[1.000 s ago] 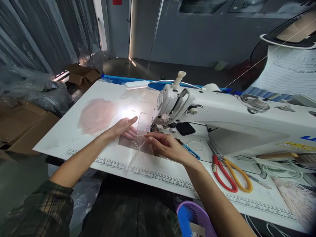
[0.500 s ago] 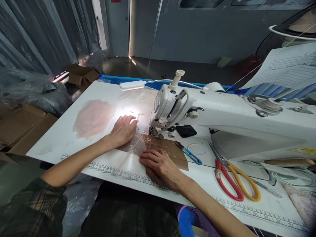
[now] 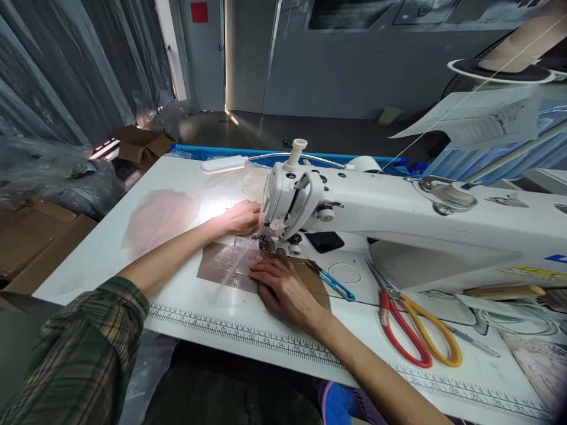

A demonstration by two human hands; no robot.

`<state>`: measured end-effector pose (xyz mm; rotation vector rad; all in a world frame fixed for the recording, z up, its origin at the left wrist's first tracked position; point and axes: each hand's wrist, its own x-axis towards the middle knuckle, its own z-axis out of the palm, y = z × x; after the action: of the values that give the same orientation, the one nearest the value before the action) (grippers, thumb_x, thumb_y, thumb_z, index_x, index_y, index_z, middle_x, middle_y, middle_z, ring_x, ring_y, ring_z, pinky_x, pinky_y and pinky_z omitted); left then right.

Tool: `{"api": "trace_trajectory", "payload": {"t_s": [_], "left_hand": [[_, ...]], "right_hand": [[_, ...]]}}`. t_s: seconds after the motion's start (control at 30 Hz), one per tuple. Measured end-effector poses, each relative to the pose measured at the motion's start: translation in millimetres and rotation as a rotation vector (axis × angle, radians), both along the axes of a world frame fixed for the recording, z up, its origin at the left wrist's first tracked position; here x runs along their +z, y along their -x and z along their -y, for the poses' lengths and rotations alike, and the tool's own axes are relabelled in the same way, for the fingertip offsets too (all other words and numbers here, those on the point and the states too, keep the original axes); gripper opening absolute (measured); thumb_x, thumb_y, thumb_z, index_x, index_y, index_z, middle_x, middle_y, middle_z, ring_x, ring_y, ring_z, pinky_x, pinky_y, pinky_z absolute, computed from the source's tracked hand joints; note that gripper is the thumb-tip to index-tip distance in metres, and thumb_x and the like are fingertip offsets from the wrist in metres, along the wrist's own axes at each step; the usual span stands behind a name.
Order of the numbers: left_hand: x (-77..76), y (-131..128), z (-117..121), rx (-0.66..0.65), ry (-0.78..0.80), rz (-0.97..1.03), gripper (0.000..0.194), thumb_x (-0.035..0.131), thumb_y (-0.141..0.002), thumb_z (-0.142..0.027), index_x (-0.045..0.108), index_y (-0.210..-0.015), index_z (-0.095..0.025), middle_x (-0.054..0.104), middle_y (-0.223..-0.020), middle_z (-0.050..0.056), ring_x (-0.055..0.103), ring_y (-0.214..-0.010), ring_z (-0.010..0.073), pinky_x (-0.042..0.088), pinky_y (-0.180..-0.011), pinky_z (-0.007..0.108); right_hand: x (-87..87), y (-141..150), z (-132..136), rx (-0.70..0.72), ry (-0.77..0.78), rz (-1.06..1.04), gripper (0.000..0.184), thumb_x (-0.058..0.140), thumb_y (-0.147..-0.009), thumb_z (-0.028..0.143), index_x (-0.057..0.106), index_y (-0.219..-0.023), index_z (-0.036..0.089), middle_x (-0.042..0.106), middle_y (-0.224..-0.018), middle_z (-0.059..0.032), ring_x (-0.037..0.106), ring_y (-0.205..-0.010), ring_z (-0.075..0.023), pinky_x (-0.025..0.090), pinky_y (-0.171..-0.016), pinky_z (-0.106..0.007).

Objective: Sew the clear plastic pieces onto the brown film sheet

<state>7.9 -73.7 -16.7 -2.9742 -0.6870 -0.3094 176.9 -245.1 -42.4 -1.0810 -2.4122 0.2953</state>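
Observation:
My left hand (image 3: 243,217) is beside the needle end of a white sewing machine (image 3: 325,198), fingers curled together. Their tips are partly hidden by the machine head, and what they hold cannot be made out. My right hand (image 3: 283,289) lies with fingers stretched out on a brown sheet (image 3: 316,277) in front of the presser foot (image 3: 266,243). Between my hands, a sheer pale fabric piece (image 3: 228,267) lies over a brown patch and reaches the foot. Blue thread snips (image 3: 336,285) rest on the brown sheet's right side.
Large scissors with red and yellow handles (image 3: 414,330) lie right of my right hand. A pile of sheer pink pieces (image 3: 162,215) sits on the left of the table. A printed ruler (image 3: 248,335) runs along the front edge. A black object (image 3: 325,241) lies under the machine arm.
My left hand has moved right and away from me, from the fabric to beside the machine head, uncovering the brown patch. My right hand stays nearly in place. The view has shifted slightly.

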Motion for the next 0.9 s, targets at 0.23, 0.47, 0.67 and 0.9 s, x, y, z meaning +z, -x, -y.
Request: {"api": "trace_trajectory", "payload": {"t_s": [0.23,0.47,0.67,0.9], "left_hand": [[-0.9,43.4,75.2,-0.13,0.17,0.167,0.028,0.046,-0.093,-0.028,0.067,-0.106,-0.016,0.07,-0.105,0.012,0.066,-0.096,0.0227,0.052,-0.083,0.036],[10.1,75.8,100.3,-0.097,0.28,0.007,0.074,0.061,-0.084,-0.057,0.04,-0.144,-0.02,0.034,-0.154,0.019,0.035,-0.14,0.0396,0.028,-0.111,0.062],[11.2,94.2,128.5,-0.338,0.189,0.109,0.024,0.053,-0.089,-0.029,0.063,-0.107,-0.018,0.065,-0.122,0.012,0.059,-0.116,0.0253,0.038,-0.111,0.049],[-13.1,75.3,129.9,-0.223,0.063,0.173,0.031,0.033,-0.099,-0.018,0.063,-0.092,-0.017,0.068,-0.077,0.007,0.058,-0.064,0.0163,0.052,-0.066,0.032]], "right_hand": [[-4.6,2.5,6.2,0.038,0.006,-0.07,0.031,0.051,-0.087,0.013,0.071,-0.11,0.02,0.073,-0.11,-0.0082,0.06,-0.111,-0.0271,0.045,-0.091,-0.05],[1.5,-1.7,1.5,0.052,0.171,-0.239,0.034,0.051,-0.085,0.015,0.072,-0.11,0.026,0.073,-0.112,-0.0057,0.063,-0.113,-0.024,0.049,-0.098,-0.049],[9.1,-20.3,-15.4,-0.053,0.206,-0.28,0.036,0.044,-0.091,0.019,0.069,-0.116,0.023,0.07,-0.117,-0.007,0.066,-0.105,-0.02,0.054,-0.094,-0.041],[9.0,-2.4,-20.0,-0.014,-0.035,0.1,0.033,0.05,-0.089,0.021,0.068,-0.117,0.023,0.063,-0.105,-0.0111,0.059,-0.098,-0.024,0.054,-0.088,-0.046]]}}
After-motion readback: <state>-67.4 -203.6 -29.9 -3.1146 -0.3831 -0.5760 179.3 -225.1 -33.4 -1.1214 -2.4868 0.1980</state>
